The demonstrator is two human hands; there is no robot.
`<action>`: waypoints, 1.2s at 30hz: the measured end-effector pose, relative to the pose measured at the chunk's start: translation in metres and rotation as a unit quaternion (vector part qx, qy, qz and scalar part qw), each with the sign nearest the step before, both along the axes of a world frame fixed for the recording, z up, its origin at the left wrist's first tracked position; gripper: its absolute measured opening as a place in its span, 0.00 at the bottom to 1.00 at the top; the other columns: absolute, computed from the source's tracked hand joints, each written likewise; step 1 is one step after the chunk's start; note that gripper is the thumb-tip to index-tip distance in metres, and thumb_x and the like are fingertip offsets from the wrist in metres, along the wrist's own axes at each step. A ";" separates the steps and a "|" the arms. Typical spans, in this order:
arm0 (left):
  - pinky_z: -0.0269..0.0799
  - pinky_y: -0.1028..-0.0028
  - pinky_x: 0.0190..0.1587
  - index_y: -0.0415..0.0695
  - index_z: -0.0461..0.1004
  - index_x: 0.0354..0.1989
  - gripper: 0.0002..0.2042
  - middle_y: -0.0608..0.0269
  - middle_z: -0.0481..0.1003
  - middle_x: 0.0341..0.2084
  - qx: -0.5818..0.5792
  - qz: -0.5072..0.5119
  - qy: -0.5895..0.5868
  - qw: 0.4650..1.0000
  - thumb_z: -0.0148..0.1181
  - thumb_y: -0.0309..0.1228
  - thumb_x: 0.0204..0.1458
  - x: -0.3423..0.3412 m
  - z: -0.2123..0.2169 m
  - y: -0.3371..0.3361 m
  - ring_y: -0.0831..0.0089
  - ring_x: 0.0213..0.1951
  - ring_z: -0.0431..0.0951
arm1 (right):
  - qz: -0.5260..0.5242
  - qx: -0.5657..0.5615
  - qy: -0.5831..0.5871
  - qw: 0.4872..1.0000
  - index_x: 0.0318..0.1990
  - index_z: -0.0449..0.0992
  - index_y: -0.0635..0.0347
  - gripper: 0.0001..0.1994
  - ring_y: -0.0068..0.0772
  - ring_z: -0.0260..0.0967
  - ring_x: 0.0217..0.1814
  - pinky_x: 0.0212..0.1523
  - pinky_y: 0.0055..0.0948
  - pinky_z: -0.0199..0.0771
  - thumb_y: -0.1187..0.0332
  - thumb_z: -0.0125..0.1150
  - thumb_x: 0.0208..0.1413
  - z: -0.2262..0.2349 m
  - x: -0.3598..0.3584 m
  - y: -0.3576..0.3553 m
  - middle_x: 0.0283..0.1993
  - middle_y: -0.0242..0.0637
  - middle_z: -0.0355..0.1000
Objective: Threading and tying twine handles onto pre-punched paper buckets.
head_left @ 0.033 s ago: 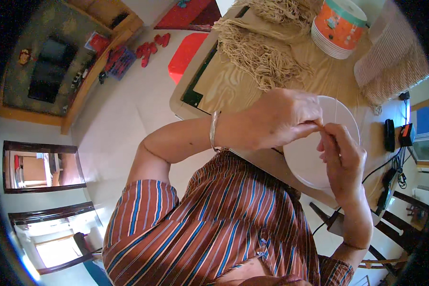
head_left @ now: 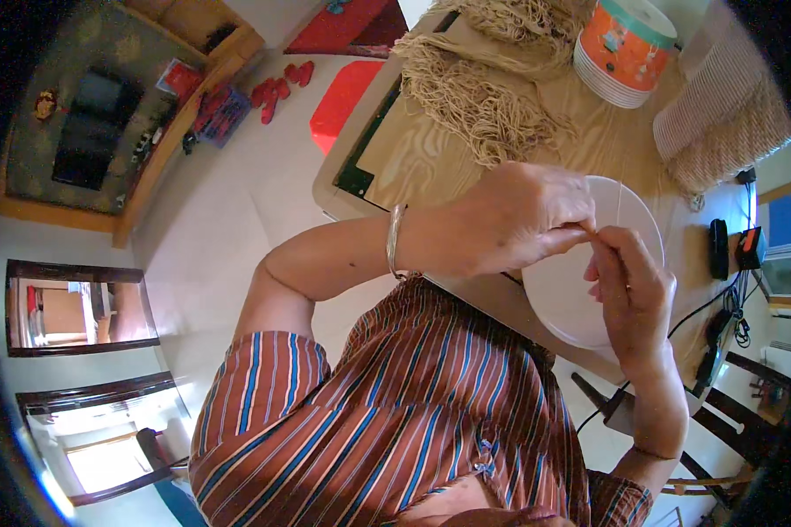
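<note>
My left hand [head_left: 518, 224], a silver bangle on its wrist, reaches in from the left with thumb and index finger pinched. Its fingertips meet those of my right hand [head_left: 634, 285], which is also pinched. A thin pale strand of yarn [head_left: 620, 200] runs down to the right fingers; whatever lies between the left fingertips is too small to make out. Both hands are over a round white tub [head_left: 554, 303] at the table's near edge, partly hidden by them. Beyond the left hand lies a tangled heap of beige yarn [head_left: 492, 110].
On the wood-grain table [head_left: 439, 162] stand an orange paper tub [head_left: 622, 54] and, at the far right, a large ribbed bundle of beige yarn [head_left: 721, 132]. Black cables [head_left: 736, 303] and a dark chair [head_left: 738, 408] are on the right. A red stool [head_left: 347, 101] stands beyond the table's left edge.
</note>
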State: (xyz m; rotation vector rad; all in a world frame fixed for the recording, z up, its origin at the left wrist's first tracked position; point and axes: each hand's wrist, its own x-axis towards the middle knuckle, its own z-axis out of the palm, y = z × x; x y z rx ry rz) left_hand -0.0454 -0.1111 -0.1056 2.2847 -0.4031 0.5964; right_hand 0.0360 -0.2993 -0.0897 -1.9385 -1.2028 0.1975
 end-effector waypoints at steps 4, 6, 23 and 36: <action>0.73 0.66 0.38 0.40 0.75 0.31 0.06 0.58 0.74 0.28 0.021 0.006 -0.023 1.000 0.63 0.26 0.44 0.002 -0.002 -0.002 0.59 0.35 0.76 | -0.009 -0.043 0.072 0.996 0.37 0.72 0.61 0.02 0.32 0.71 0.23 0.26 0.30 0.71 0.75 0.55 0.57 0.001 0.003 0.000 0.23 0.38 0.71; 0.73 0.66 0.38 0.40 0.74 0.30 0.06 0.58 0.74 0.27 0.037 0.008 -0.024 0.999 0.63 0.26 0.44 0.000 -0.005 0.000 0.59 0.34 0.76 | -0.002 -0.061 0.083 0.995 0.37 0.71 0.61 0.02 0.30 0.71 0.23 0.25 0.29 0.71 0.75 0.55 0.58 -0.001 0.000 0.002 0.23 0.38 0.71; 0.73 0.66 0.40 0.40 0.76 0.31 0.08 0.59 0.75 0.30 0.074 -0.062 -0.059 0.994 0.67 0.25 0.42 -0.009 -0.003 0.005 0.60 0.36 0.76 | 0.016 -0.058 0.167 0.984 0.33 0.70 0.61 0.01 0.33 0.72 0.23 0.25 0.31 0.70 0.77 0.56 0.55 0.011 -0.002 -0.003 0.24 0.40 0.69; 0.71 0.72 0.34 0.40 0.75 0.32 0.09 0.59 0.75 0.28 -0.119 0.073 0.063 0.988 0.62 0.15 0.42 -0.063 0.008 -0.003 0.66 0.31 0.76 | 0.122 -0.143 0.151 0.971 0.32 0.66 0.59 0.05 0.54 0.70 0.26 0.25 0.45 0.69 0.75 0.56 0.52 0.038 -0.013 -0.018 0.24 0.47 0.69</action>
